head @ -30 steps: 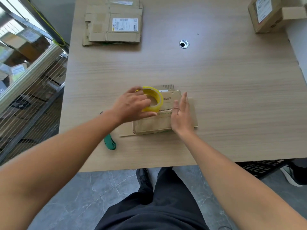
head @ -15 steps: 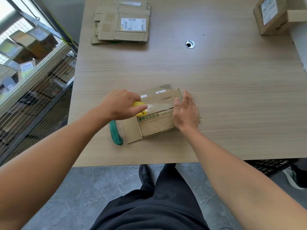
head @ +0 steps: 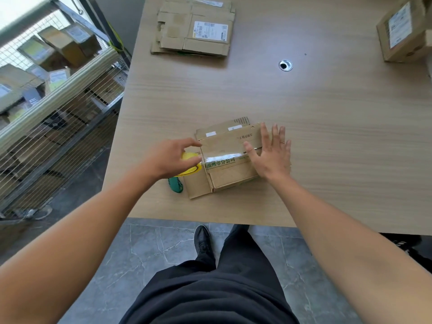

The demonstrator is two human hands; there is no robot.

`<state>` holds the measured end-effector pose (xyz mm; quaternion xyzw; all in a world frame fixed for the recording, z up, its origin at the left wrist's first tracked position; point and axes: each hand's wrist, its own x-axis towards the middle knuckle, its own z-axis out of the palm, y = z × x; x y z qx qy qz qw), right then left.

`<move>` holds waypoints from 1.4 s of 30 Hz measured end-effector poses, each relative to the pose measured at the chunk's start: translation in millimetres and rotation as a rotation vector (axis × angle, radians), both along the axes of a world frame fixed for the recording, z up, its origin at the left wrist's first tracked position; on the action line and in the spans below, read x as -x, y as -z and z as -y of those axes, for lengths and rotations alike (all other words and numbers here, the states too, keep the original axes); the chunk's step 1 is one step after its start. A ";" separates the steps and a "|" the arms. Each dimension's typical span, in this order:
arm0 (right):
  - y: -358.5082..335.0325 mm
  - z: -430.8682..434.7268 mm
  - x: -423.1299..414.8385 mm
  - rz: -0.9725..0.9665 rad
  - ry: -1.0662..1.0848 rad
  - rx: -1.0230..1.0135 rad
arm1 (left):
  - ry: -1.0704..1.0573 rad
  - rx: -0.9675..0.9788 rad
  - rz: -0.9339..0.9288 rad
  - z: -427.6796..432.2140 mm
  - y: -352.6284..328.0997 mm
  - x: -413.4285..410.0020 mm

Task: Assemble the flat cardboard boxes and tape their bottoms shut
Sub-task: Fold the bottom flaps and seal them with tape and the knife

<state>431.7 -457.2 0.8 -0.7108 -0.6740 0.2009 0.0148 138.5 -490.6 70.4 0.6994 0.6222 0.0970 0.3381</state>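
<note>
Cardboard box point(head: 230, 169) is being taped at the near middle of the bench point(head: 327, 127).
A clear tape strip point(head: 222, 157) is laid across its flaps. The yellow tape roll point(head: 190, 170), at the box's 9 o'clock, is gripped by the left hand point(head: 171, 157). The 3 o'clock side is pressed by the flat, straight-fingered right hand point(head: 271, 153). A green knife point(head: 175, 184) lies at 8 o'clock.
</note>
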 end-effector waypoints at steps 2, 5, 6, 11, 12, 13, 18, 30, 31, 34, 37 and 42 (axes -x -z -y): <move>-1.3 0.0 0.2 0.010 -0.008 0.013 | -0.016 -0.028 0.002 4.2 2.8 -0.3; -3.1 -0.5 1.1 0.032 -0.016 0.029 | -0.027 -0.028 -0.053 6.4 6.2 -0.7; -3.7 -0.7 1.6 0.037 -0.018 0.034 | -0.019 -0.026 -0.072 7.1 7.4 -0.7; -4.9 -0.7 1.6 0.031 -0.024 0.046 | -0.014 -0.037 -0.124 20.6 15.8 -5.6; -5.0 -0.5 1.5 0.030 -0.026 0.044 | -0.014 -0.027 -0.129 22.6 18.9 -5.6; -5.0 -0.3 1.5 0.031 -0.030 0.041 | -0.010 -0.014 -0.144 24.3 21.9 -4.7; -1.6 -0.3 0.0 0.050 -0.054 0.019 | 0.001 -0.034 -0.212 27.6 32.3 2.3; 2.9 -2.2 -1.5 0.088 -0.095 0.042 | 0.055 -0.094 -0.326 36.5 43.1 -3.6; 1.9 -2.9 -1.4 0.094 -0.097 0.043 | 0.059 -0.101 -0.339 35.7 43.6 -3.9; -3.5 2.5 3.2 0.144 -0.166 -0.087 | 0.074 -0.109 -0.385 33.5 43.0 -6.4; -0.4 25.8 15.8 0.102 -0.318 -0.138 | 0.070 -0.115 -0.433 28.2 45.1 -9.3; 10.3 28.4 14.6 0.187 -0.302 -0.058 | 0.091 -0.105 -0.442 6.4 46.8 -19.9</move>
